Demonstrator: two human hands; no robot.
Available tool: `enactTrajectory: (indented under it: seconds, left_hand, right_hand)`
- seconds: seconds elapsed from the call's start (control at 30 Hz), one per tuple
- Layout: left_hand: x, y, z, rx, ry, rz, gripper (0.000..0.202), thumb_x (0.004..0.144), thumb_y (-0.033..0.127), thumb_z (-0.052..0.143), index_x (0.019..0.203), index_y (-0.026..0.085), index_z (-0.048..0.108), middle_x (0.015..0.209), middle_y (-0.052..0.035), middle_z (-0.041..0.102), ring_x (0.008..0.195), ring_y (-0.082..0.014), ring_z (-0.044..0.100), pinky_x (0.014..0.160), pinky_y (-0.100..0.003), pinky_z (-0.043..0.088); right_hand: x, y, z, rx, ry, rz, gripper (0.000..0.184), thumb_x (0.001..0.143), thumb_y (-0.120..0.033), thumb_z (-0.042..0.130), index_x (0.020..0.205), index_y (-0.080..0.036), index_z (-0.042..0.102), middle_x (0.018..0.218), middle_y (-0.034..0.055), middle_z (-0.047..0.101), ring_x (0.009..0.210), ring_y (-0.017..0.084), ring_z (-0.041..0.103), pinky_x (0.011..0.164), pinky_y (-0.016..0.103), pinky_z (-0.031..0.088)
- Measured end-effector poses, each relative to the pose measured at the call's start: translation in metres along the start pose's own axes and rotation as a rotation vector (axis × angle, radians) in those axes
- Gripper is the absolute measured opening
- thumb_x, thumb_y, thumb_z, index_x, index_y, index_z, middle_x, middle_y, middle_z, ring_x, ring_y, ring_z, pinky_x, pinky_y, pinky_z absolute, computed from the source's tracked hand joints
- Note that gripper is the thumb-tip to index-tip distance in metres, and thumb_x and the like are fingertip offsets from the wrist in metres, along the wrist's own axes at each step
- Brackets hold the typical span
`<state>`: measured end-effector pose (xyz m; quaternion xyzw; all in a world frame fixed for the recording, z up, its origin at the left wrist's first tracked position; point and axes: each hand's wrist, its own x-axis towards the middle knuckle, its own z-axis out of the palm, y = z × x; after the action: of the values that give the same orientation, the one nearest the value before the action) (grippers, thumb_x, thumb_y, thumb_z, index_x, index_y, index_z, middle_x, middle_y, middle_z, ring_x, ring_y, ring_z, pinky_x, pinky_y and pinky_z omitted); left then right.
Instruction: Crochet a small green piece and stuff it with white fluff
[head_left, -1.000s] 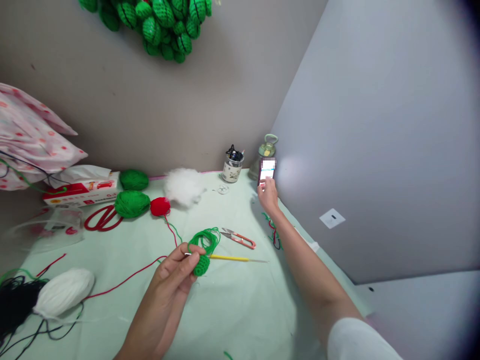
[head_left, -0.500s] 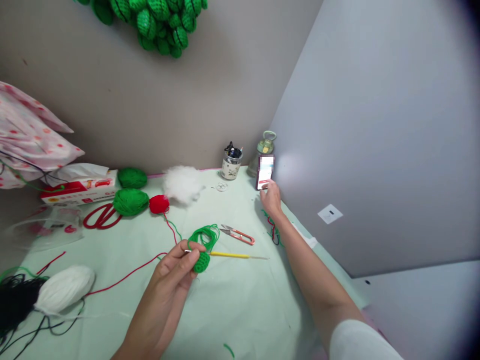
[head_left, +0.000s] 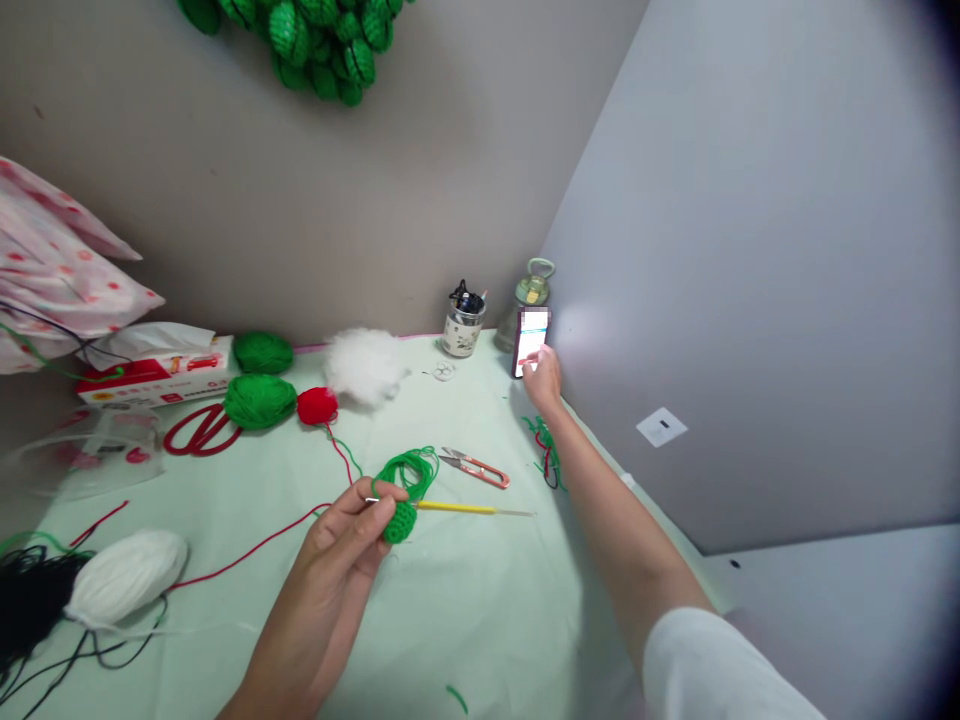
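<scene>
My left hand (head_left: 345,545) is closed on a small green crochet piece (head_left: 400,522), pinched between thumb and fingers. A crochet hook (head_left: 457,508) with a yellow handle goes through the same grip and points right. Just beyond the piece lies a loose coil of green yarn (head_left: 412,470). At the far right of the table, my right hand (head_left: 544,378) reaches out to a phone (head_left: 531,335) that leans upright against a bottle (head_left: 534,288). Its fingers are partly bent and at the lower part of the lit screen, holding nothing.
Orange-handled thread snips (head_left: 480,470) lie past the hook. Red scissors (head_left: 201,430), green yarn balls (head_left: 260,402), a red ball (head_left: 317,405), white stuffing (head_left: 366,367) and a tissue box (head_left: 157,370) stand left. A pen cup (head_left: 463,328) is at the back; yarn scraps (head_left: 546,450) lie right.
My right hand has shifted slightly on the lower phone screen, and the picture on the screen has changed. My left hand keeps the crochet piece and hook nearly still.
</scene>
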<state>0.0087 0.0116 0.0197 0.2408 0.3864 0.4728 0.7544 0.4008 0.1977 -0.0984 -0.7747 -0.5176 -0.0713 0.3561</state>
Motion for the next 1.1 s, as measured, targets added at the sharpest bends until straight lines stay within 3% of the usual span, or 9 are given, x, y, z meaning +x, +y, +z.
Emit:
enactTrajectory:
  seconds: [0.33,0.63,0.7,0.77,0.87,0.97,1.03,1.1]
  left_hand:
    - [0.000,-0.002,-0.006,0.086,-0.016,0.011,0.019,0.076,0.041,0.089,0.082,0.024,0.080,0.084,-0.0016,0.057,0.073,-0.0147,0.045,0.064,-0.025,0.043]
    - [0.000,-0.002,-0.005,0.080,-0.009,0.007,0.019,0.076,0.040,0.089,0.081,0.024,0.079,0.088,-0.0018,0.059,0.079,-0.0156,0.046,0.066,-0.024,0.043]
    - [-0.001,-0.001,-0.005,0.078,-0.011,0.003,0.020,0.076,0.041,0.089,0.081,0.024,0.080,0.086,-0.0019,0.059,0.079,-0.0156,0.047,0.066,-0.024,0.044]
    - [-0.001,0.000,-0.004,0.062,-0.004,0.002,0.021,0.075,0.041,0.089,0.080,0.023,0.080,0.086,-0.0020,0.059,0.081,-0.0160,0.050,0.067,-0.024,0.046]
    - [-0.003,0.001,-0.002,0.003,0.017,0.001,0.020,0.073,0.038,0.092,0.078,0.023,0.080,0.092,-0.0022,0.062,0.088,-0.0173,0.056,0.079,-0.026,0.053]
    - [-0.004,0.003,0.000,-0.066,0.036,-0.020,0.018,0.074,0.035,0.092,0.078,0.022,0.080,0.097,-0.0018,0.064,0.093,-0.0175,0.059,0.089,-0.029,0.056]
    - [-0.005,0.004,0.001,-0.092,0.036,-0.026,0.018,0.076,0.035,0.090,0.081,0.021,0.080,0.097,-0.0012,0.065,0.093,-0.0168,0.060,0.087,-0.027,0.056]
    - [-0.006,0.006,0.001,-0.101,0.024,-0.019,0.017,0.078,0.034,0.089,0.084,0.021,0.079,0.095,-0.0004,0.065,0.093,-0.0161,0.060,0.084,-0.025,0.055]
  right_hand:
    - [-0.062,-0.002,-0.009,-0.075,-0.186,-0.017,0.037,0.099,-0.037,0.066,0.131,-0.018,0.062,0.133,0.0108,0.065,0.113,0.025,0.068,0.095,0.047,0.060]
    - [-0.073,-0.032,-0.034,-0.063,-0.260,0.014,0.037,0.099,-0.037,0.066,0.131,-0.018,0.062,0.133,0.0107,0.065,0.114,0.025,0.068,0.095,0.048,0.060]
    - [-0.075,-0.047,-0.046,-0.011,-0.292,0.002,0.033,0.099,-0.037,0.065,0.126,-0.017,0.065,0.127,0.0098,0.068,0.109,0.024,0.069,0.093,0.046,0.060]
    - [-0.083,-0.068,-0.062,0.068,-0.342,-0.036,0.022,0.102,-0.032,0.058,0.108,-0.015,0.070,0.105,0.0089,0.074,0.094,0.021,0.070,0.087,0.041,0.059]
    - [-0.106,-0.110,-0.089,0.245,-0.490,-0.161,0.029,0.106,-0.033,0.047,0.099,-0.020,0.072,0.080,0.0014,0.074,0.064,0.014,0.065,0.070,0.030,0.055]
    - [-0.137,-0.157,-0.119,0.432,-0.621,-0.320,0.024,0.103,-0.034,0.052,0.113,-0.027,0.072,0.091,0.0000,0.075,0.069,0.012,0.066,0.066,0.026,0.053]
    - [-0.157,-0.184,-0.137,0.721,-0.742,-0.468,0.030,0.101,-0.033,0.058,0.129,-0.028,0.067,0.102,0.0037,0.074,0.083,0.016,0.068,0.072,0.029,0.055]
    - [-0.172,-0.204,-0.152,0.936,-0.778,-0.407,0.037,0.096,-0.035,0.068,0.133,-0.032,0.065,0.102,0.0025,0.073,0.084,0.016,0.068,0.076,0.031,0.056]
